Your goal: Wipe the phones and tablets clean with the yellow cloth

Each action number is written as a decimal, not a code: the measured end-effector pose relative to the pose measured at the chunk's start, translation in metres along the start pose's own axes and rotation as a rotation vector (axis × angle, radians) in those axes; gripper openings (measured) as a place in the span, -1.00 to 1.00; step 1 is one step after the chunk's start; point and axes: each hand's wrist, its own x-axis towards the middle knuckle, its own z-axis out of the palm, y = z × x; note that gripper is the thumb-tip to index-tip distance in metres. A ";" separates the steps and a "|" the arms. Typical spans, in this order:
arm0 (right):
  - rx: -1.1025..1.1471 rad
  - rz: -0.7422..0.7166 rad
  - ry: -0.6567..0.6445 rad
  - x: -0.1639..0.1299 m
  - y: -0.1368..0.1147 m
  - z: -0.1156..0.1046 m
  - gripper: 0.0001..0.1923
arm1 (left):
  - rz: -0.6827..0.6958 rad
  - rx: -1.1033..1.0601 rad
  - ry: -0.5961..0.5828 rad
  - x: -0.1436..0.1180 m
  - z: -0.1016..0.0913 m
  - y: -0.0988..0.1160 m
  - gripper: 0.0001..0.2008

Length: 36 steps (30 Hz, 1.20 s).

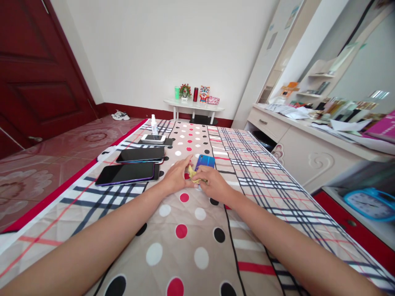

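A blue phone [206,160] lies back up on the bedspread between my hands, its lower part hidden by my right hand and a cloth. My right hand [212,183] pinches a crumpled yellow cloth [193,172] against the phone's lower left side. On the left, my left hand [176,176] curves around the cloth with thumb and forefinger spread apart. Its fingertips are close to the phone's left edge; whether they touch it I cannot tell.
Left on the bed [191,222] lie a dark purple-edged phone [125,174], another black phone [140,154] and a white phone [153,138]. A white spray bottle [154,125] stands behind them. A cluttered dresser [296,139] and a blue clock [370,204] are at right.
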 end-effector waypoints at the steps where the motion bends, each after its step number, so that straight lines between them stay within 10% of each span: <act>1: 0.017 0.012 0.026 -0.006 -0.001 -0.001 -0.66 | 0.010 -0.006 -0.015 0.000 -0.001 0.000 0.13; 12: 0.083 0.575 0.569 -0.030 0.070 -0.015 -0.77 | 0.069 0.221 -0.013 -0.005 0.004 0.019 -0.07; 23: -0.054 0.641 0.725 -0.029 0.076 -0.012 -0.72 | -0.015 0.439 -0.061 0.005 0.031 0.067 -0.41; 36: 0.180 0.588 0.660 -0.028 0.070 -0.017 -0.82 | -0.355 -0.781 0.217 0.008 0.016 0.024 -0.67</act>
